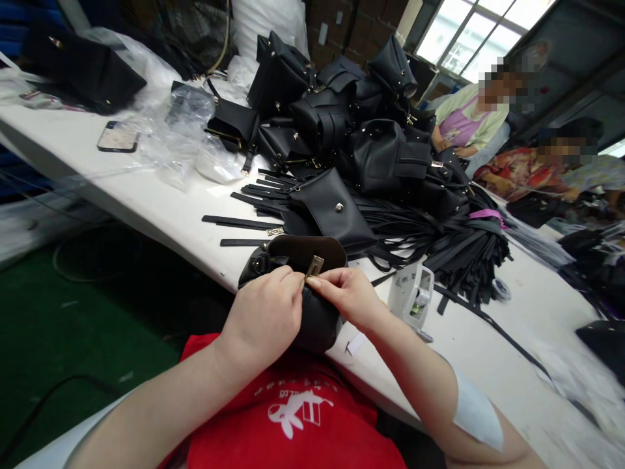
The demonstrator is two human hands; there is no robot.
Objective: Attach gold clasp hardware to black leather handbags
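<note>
A small black handbag [317,326] rests against the table's near edge, in front of my red apron. Its flap [288,246] is raised and shows a brown inner side with a gold-coloured metal clasp [316,265]. My left hand [268,306] is closed on the bag, its fingertips at the foot of the clasp and partly hidden behind the knuckles. From the other side, my right hand [349,293] pinches at that same spot with thumb and forefinger. What small part lies between the fingertips I cannot make out. Just beyond lies another black bag [336,215] with a round stud.
A heap of black bags [336,111] covers the table's far side. Bundled black straps [463,254] lie at right, beside a grey tape dispenser [413,296]. A phone [118,137] and clear plastic wrap [180,140] are at left. Co-workers [466,120] sit at the far right.
</note>
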